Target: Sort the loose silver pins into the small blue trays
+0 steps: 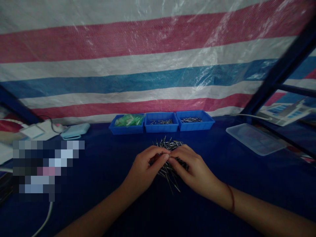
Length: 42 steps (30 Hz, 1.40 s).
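Observation:
A loose pile of thin metal pieces (170, 176) lies on the dark blue table (111, 158). Over its left side is my left hand (148, 164), thumb and index finger pinched together. My right hand (192, 164) meets it from the right, also pinching, and the fingertips of both touch. Whatever small thing sits between the fingertips is too hidden to make out. Behind the pile stand three blue trays: the left one (127, 130) holds green packets, while the middle one (161, 128) and the right one (197, 125) hold thin metal pieces.
A clear plastic lid (255, 139) lies at the right. At the left are a light blue case (75, 130), a white power strip (48, 128), cables and a pixelated patch. A striped sheet (148, 79) hangs behind, between dark blue frame posts.

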### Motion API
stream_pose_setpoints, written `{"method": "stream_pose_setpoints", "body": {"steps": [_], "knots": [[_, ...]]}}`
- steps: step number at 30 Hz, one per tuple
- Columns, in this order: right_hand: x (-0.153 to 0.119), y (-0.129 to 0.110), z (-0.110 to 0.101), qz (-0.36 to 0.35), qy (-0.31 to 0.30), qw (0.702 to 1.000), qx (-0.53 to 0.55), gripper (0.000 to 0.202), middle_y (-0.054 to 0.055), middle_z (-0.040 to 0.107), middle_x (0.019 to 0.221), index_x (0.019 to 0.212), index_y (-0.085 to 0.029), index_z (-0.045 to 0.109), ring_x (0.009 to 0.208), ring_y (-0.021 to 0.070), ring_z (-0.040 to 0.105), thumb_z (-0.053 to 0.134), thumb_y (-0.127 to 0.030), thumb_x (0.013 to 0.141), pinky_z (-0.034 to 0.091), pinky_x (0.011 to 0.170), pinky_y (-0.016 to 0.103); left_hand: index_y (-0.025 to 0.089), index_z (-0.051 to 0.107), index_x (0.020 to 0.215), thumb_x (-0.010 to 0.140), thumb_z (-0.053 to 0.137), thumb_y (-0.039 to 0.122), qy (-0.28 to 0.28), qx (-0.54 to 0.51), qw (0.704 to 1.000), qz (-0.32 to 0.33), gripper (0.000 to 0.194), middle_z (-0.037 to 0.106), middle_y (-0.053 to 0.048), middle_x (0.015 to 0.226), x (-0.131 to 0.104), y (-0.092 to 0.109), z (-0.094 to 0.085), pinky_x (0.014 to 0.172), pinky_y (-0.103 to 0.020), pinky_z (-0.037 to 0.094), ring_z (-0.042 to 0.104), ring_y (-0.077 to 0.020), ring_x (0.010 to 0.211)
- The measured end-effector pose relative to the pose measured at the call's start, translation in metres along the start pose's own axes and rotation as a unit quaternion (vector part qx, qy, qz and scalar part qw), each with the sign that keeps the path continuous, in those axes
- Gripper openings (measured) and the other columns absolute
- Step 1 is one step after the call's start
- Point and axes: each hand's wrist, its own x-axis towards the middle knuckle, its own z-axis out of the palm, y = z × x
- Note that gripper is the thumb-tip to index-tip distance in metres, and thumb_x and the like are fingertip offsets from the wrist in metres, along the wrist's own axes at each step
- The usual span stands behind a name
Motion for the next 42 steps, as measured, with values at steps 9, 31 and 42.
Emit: {"method": "stream_pose_setpoints", "body": {"steps": [9, 31, 42], "knots": [[0.001, 0.003, -0.002, 0.004, 0.053, 0.999, 0.000, 0.013, 0.002, 0.065, 0.083, 0.090, -0.021, 0.062, 0.081, 0.0168, 0.057, 0.049, -0.020, 0.088, 0.045, 0.073, 0.032, 0.019, 0.064, 0.093, 0.085, 0.051, 0.027, 0.008, -0.008, 1.000, -0.001, 0.018, 0.064, -0.003, 0.086, 0.001, 0.001, 0.000, 0.065, -0.027, 0.047, 0.058, -0.0135, 0.071], [0.039, 0.098, -0.073, 0.113, 0.230, 0.887, -0.385, 0.029, 0.010, 0.067, 0.084, 0.095, -0.016, 0.065, 0.080, 0.0261, 0.056, 0.048, -0.037, 0.085, 0.040, 0.068, 0.037, 0.021, 0.059, 0.099, 0.088, 0.045, 0.023, -0.024, 0.224, 0.969, 0.098, 0.018, 0.061, -0.004, 0.093, 0.007, -0.003, -0.025, 0.083, -0.039, 0.044, 0.055, -0.0194, 0.090], [0.016, 0.054, -0.023, 0.056, 0.098, 0.981, -0.155, 0.018, 0.007, 0.066, 0.089, 0.094, -0.017, 0.062, 0.083, 0.0215, 0.059, 0.050, -0.026, 0.083, 0.045, 0.077, 0.039, 0.019, 0.062, 0.106, 0.089, 0.045, 0.023, -0.093, 0.355, 0.929, 0.051, 0.024, 0.059, -0.007, 0.101, 0.018, -0.031, -0.047, 0.082, -0.038, 0.043, 0.054, -0.0209, 0.090]]}}
